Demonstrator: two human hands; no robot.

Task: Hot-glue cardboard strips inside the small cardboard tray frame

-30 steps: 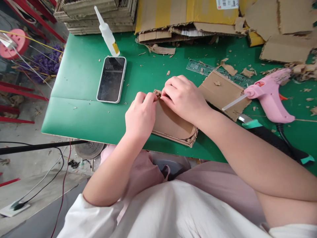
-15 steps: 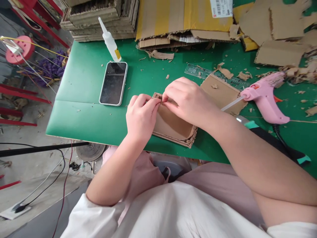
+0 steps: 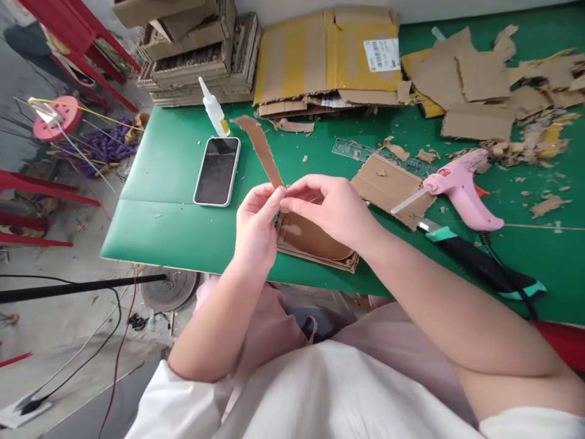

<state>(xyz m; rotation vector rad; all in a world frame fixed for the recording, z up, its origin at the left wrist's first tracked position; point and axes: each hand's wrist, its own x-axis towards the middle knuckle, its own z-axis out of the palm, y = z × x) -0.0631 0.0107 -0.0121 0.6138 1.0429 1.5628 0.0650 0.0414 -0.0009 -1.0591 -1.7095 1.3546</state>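
Note:
My left hand [image 3: 256, 228] and my right hand [image 3: 329, 207] meet above a flat stack of brown cardboard [image 3: 315, 244] lying near the front edge of the green table [image 3: 173, 183]. Both hands pinch the lower end of a long, thin brown paper strip [image 3: 261, 149] that rises up and to the left from my fingertips. The strip's lower end is hidden between my fingers. Part of the cardboard stack is covered by my right hand and wrist.
A phone [image 3: 217, 171] and a white glue bottle [image 3: 214, 113] lie left of my hands. To the right are a cardboard piece [image 3: 388, 186], a pink glue gun [image 3: 457, 186], a black and teal knife [image 3: 479, 265] and a clear ruler [image 3: 356, 149]. Cardboard piles [image 3: 329, 61] line the back.
My hands have lifted off the cardboard stack, and a long strip of paper is now peeled up and held between both hands. The camera view has shifted back.

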